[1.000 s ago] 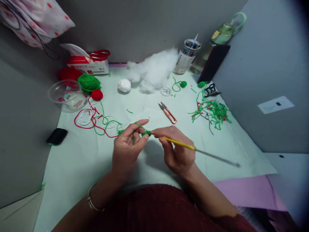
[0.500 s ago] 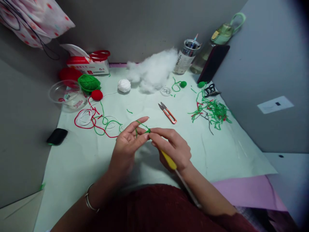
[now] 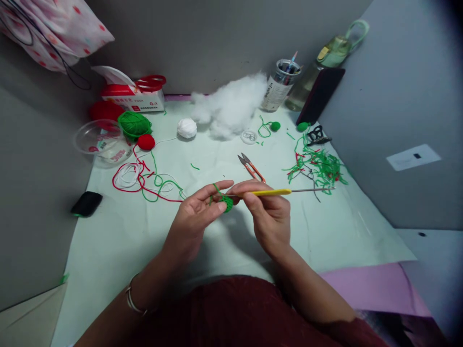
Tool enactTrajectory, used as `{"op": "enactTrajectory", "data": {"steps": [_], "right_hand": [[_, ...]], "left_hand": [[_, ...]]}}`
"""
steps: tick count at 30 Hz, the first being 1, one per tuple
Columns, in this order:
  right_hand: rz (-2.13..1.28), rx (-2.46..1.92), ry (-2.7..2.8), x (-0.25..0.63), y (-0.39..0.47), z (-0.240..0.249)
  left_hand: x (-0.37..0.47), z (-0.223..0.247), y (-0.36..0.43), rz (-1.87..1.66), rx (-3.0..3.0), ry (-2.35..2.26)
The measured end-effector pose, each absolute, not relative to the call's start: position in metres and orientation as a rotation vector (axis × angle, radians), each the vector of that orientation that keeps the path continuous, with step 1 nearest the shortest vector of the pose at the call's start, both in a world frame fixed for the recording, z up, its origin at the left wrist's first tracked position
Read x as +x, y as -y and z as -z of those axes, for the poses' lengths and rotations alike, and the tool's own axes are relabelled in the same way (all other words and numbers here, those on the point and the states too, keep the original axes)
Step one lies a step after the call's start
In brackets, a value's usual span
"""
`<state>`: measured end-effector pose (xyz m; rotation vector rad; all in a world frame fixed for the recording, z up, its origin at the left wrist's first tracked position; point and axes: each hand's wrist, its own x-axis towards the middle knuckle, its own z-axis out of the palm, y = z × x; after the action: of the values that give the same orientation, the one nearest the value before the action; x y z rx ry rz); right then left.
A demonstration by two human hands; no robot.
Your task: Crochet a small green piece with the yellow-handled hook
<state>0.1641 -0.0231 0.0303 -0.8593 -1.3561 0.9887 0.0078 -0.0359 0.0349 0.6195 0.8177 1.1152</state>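
My left hand pinches a small green crochet piece between thumb and fingers, with green yarn looped over its raised index finger. My right hand grips a crochet hook by its yellow handle. The hook lies nearly level, its metal back end pointing right and its front end reaching the green piece; the very tip is hard to make out. Just beyond the right hand lie thread snips with orange handles. Green and red yarn strands trail over the table left of my left hand.
White stuffing sits at the back, beside a white yarn ball. Green and red yarn scraps are heaped on the right. A pen can, a bottle and a phone stand back right. A plastic tub stands left.
The hook has swung from slanting down toward my body to nearly level, pointing right. My right hand has turned with it, and more of the green piece shows.
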Motion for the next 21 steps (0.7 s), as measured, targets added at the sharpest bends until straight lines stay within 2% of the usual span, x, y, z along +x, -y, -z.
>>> {"op": "enactTrajectory", "data": {"steps": [5,11,15,17,21], "right_hand": [[-0.969,-0.832,1.375,0.165,0.024,-0.032],[-1.306,-0.802,0.995,0.174,0.014,-0.03],[-1.441,-0.762,0.947,0.172,0.013,-0.029],[-1.396,-0.766,1.05,0.17,0.016,-0.029],[-1.1,-0.861,1.297,0.166,0.021,-0.03]], "left_hand": [[0.008,-0.035,0.034,-1.134,0.601,-0.838],[-0.002,-0.038,0.029,-0.96,0.477,-0.74],[0.004,-0.036,0.031,-1.081,0.519,-0.77],[0.01,-0.035,0.033,-1.15,0.581,-0.818],[0.014,-0.032,0.035,-1.187,0.644,-0.895]]}}
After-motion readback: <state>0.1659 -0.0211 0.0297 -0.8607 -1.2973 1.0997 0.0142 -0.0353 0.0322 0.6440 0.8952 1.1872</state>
